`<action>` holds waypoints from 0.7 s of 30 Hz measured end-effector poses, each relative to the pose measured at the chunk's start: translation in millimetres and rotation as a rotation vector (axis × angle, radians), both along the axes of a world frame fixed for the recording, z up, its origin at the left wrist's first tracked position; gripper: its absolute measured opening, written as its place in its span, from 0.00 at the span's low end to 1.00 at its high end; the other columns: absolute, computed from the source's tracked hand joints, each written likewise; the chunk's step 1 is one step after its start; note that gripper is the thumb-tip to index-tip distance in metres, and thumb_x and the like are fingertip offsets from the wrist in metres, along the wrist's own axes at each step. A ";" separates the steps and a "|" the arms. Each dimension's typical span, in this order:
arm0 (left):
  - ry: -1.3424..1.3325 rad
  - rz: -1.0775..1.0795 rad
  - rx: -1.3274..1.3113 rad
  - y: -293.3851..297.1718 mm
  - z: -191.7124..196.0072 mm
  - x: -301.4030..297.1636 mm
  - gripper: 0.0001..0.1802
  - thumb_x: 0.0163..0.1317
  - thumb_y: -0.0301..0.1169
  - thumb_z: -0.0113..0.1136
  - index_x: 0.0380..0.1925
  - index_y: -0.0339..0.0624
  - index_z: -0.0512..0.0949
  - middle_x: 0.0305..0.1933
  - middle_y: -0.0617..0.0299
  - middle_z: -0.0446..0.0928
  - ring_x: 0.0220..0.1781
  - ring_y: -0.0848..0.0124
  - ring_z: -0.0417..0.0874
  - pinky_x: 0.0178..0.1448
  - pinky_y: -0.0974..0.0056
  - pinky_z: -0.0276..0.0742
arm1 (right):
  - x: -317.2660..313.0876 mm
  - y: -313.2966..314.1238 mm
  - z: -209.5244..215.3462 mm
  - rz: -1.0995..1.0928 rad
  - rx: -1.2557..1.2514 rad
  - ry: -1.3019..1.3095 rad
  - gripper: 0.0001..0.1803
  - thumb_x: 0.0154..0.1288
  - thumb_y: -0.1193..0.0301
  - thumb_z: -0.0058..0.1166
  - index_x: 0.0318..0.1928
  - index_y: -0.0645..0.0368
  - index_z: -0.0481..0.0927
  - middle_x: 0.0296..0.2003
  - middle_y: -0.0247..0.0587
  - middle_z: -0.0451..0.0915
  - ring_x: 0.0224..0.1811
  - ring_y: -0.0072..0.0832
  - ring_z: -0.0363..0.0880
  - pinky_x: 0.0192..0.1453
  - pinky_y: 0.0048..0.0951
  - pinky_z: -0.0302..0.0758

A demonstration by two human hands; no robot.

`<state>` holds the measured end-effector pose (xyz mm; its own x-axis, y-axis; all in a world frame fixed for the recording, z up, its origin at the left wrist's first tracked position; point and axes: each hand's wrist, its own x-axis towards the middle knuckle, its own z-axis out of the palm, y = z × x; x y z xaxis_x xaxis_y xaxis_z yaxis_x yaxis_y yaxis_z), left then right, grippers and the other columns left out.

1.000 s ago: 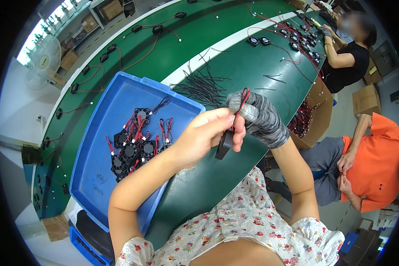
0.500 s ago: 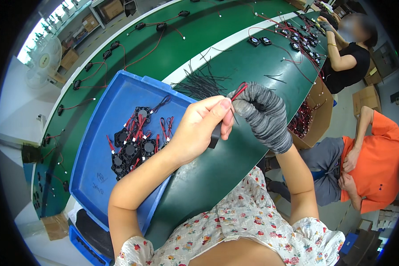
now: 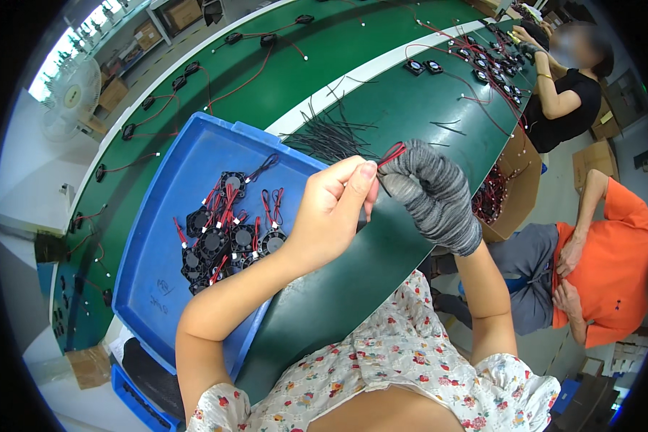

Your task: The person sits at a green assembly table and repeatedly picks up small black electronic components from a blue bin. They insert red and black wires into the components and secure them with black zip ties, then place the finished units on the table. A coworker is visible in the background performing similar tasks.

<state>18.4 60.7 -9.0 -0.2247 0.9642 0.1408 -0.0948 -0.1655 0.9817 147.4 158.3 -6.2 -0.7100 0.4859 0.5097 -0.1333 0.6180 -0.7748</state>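
Observation:
A folded loop of red-and-black cable (image 3: 394,153) is pinched between my two hands above the table. My bare left hand (image 3: 336,205) closes thumb against fingers at the left side of the loop. On my right hand (image 3: 438,189) is a grey knitted glove, its fingers curled around the same cable. A short black strand (image 3: 384,189) pokes out beneath the fingertips. Under my left hand a small dark edge (image 3: 362,225) shows; most of it is hidden. Left of my hands, a blue tray (image 3: 145,237) holds several small black fans (image 3: 212,242) with bundled red-and-black cables.
Thin black ties (image 3: 331,135) lie heaped beyond my hands. Fans with loose cables (image 3: 268,40) rest on the green belt (image 3: 338,36). A cardboard box (image 3: 522,191) of red cables stands right. One person (image 3: 565,97) handles fans at far right; another, in orange (image 3: 605,259), stands nearer.
My gloved right hand has turned slightly and shifted right, and more of the red loop shows. The dark piece under my left hand is more covered. Fans on the belt have moved slightly right.

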 end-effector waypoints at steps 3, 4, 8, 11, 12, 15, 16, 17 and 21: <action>0.116 0.096 0.041 2.1 -3.2 0.3 0.17 0.66 0.36 0.42 0.21 0.38 0.67 0.17 0.70 0.64 0.20 0.83 0.65 0.25 0.76 0.62 | -5.9 -9.1 -4.3 0.025 -0.327 0.057 0.06 0.52 0.75 0.55 0.32 0.59 0.73 0.27 0.35 0.72 0.28 0.23 0.70 0.35 0.23 0.69; 0.130 0.101 0.056 2.5 -4.1 0.6 0.16 0.65 0.35 0.43 0.21 0.38 0.67 0.17 0.69 0.64 0.20 0.83 0.65 0.25 0.76 0.62 | -7.2 -13.1 -5.1 0.018 -0.426 0.079 0.06 0.52 0.75 0.55 0.32 0.60 0.73 0.27 0.34 0.72 0.28 0.21 0.70 0.35 0.21 0.69; 0.168 0.131 0.086 3.2 -6.9 1.4 0.14 0.65 0.34 0.43 0.23 0.37 0.68 0.17 0.69 0.65 0.20 0.83 0.65 0.24 0.76 0.62 | -9.1 -16.5 -6.3 -0.085 -0.339 0.051 0.05 0.53 0.77 0.54 0.31 0.61 0.72 0.26 0.36 0.71 0.27 0.22 0.70 0.34 0.22 0.69; 0.076 0.141 0.087 2.0 -5.0 3.4 0.11 0.64 0.31 0.44 0.26 0.37 0.68 0.17 0.68 0.66 0.21 0.83 0.66 0.24 0.75 0.61 | -10.3 -14.9 -3.1 -0.127 -0.162 0.008 0.04 0.53 0.78 0.52 0.31 0.61 0.72 0.26 0.38 0.71 0.27 0.27 0.70 0.34 0.24 0.69; 0.028 0.141 0.087 1.5 -4.3 4.2 0.09 0.64 0.30 0.45 0.27 0.37 0.68 0.17 0.68 0.67 0.21 0.83 0.66 0.24 0.75 0.61 | -9.9 -13.5 -1.4 -0.133 -0.087 -0.005 0.05 0.53 0.78 0.51 0.31 0.61 0.71 0.26 0.39 0.71 0.27 0.29 0.71 0.34 0.26 0.69; 0.190 0.229 0.142 1.5 -5.6 5.8 0.05 0.63 0.27 0.46 0.31 0.37 0.67 0.17 0.68 0.66 0.21 0.83 0.66 0.24 0.75 0.61 | -6.9 -8.3 4.5 -0.170 0.285 -0.086 0.07 0.50 0.79 0.51 0.33 0.61 0.71 0.28 0.42 0.72 0.30 0.36 0.71 0.36 0.31 0.70; 0.281 0.248 0.163 1.2 -6.7 3.3 0.04 0.62 0.26 0.46 0.31 0.37 0.67 0.18 0.67 0.66 0.21 0.83 0.66 0.24 0.76 0.61 | -6.0 -7.4 6.0 -0.186 0.431 -0.119 0.08 0.49 0.79 0.51 0.33 0.61 0.71 0.29 0.42 0.72 0.31 0.38 0.72 0.36 0.33 0.70; 0.263 0.250 0.171 2.2 -6.9 3.0 0.04 0.62 0.26 0.46 0.31 0.36 0.67 0.19 0.67 0.66 0.22 0.83 0.66 0.24 0.76 0.61 | -6.6 -7.3 7.8 -0.209 0.578 -0.138 0.08 0.50 0.78 0.50 0.34 0.60 0.71 0.29 0.42 0.72 0.32 0.38 0.72 0.36 0.34 0.70; 0.144 0.221 0.152 3.2 -3.7 1.9 0.04 0.63 0.26 0.46 0.31 0.36 0.67 0.21 0.67 0.66 0.23 0.83 0.67 0.26 0.76 0.62 | -9.7 -1.4 4.7 -0.227 0.756 -0.085 0.09 0.54 0.68 0.49 0.34 0.60 0.71 0.30 0.42 0.72 0.32 0.37 0.73 0.38 0.35 0.71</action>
